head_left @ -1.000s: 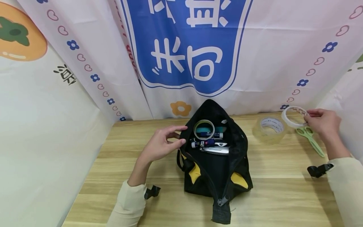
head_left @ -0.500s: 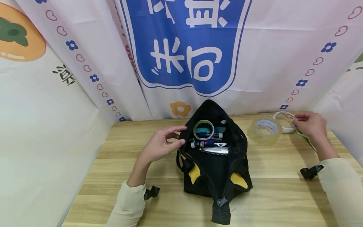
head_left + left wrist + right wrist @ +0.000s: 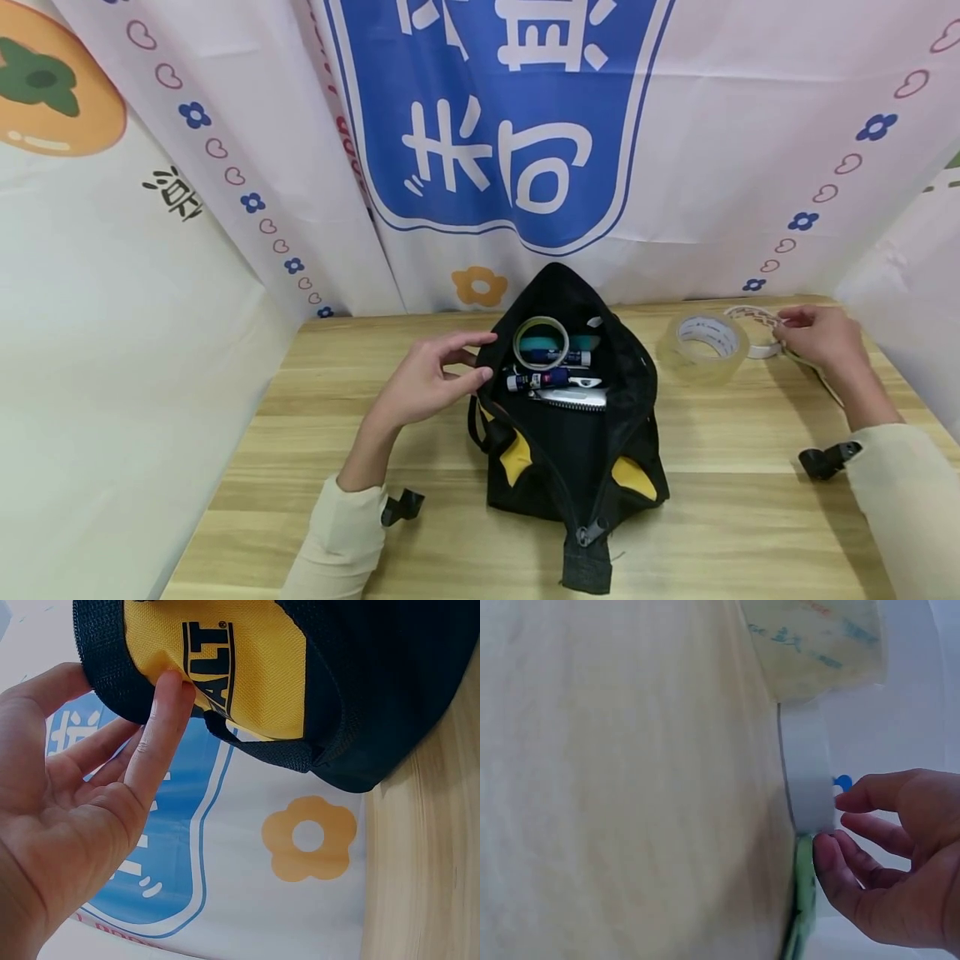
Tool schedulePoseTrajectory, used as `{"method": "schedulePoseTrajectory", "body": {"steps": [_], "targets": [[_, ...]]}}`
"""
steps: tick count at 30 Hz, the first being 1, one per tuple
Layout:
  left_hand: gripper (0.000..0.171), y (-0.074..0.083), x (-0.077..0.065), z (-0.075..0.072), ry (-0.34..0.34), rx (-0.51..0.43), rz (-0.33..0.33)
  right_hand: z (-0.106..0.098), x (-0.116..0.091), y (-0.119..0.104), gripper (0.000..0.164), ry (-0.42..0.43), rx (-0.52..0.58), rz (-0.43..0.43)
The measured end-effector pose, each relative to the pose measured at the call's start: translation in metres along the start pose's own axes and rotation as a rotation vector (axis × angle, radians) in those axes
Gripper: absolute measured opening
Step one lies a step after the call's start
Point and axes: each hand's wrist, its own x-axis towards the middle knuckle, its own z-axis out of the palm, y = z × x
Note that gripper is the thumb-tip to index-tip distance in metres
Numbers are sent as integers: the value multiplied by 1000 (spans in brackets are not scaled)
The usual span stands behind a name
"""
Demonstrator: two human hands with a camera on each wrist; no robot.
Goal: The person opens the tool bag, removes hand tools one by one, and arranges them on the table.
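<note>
A black bag with yellow panels (image 3: pixel 633 477) stands unzipped in the middle of the table. My left hand (image 3: pixel 429 381) holds its left rim; in the left wrist view, one finger lies on the yellow outer side (image 3: pixel 262 675) and another passes behind the black edge. At the back right, my right hand (image 3: pixel 823 340) pinches the right side of a narrow white tape roll (image 3: pixel 763 350) lying flat. A wide clear tape roll (image 3: pixel 821 652) adjoins it. Green scissors (image 3: pixel 804 885) lie beside the fingers, mostly hidden by the hand in the head view.
Inside the bag are a narrow tape ring (image 3: pixel 517 350), dark blue glue-stick-like tubes (image 3: pixel 543 380) and a silvery item with a ridged edge (image 3: pixel 573 398). A printed cloth (image 3: pixel 712 167) hangs behind the wooden table (image 3: pixel 300 467).
My right hand has moved left and lowered the white tape roll onto the table against the clear roll, now covering most of the scissors. My left hand has stayed at the bag's rim.
</note>
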Motion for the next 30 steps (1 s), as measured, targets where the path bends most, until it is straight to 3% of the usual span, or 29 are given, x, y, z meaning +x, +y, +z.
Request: {"method": "schedulePoseTrajectory", "body": {"steps": [7,16,30], "targets": [[46,1,-1,0,-3,4,5,-10,-8,-22,56,-6,14,-46],[46,1,0,0,1,12,0,-12,-19,-77,50,36,75,-190],[46,2,0,1,1,-4,-14,-9,-43,-150,44,58,133,-330]]}}
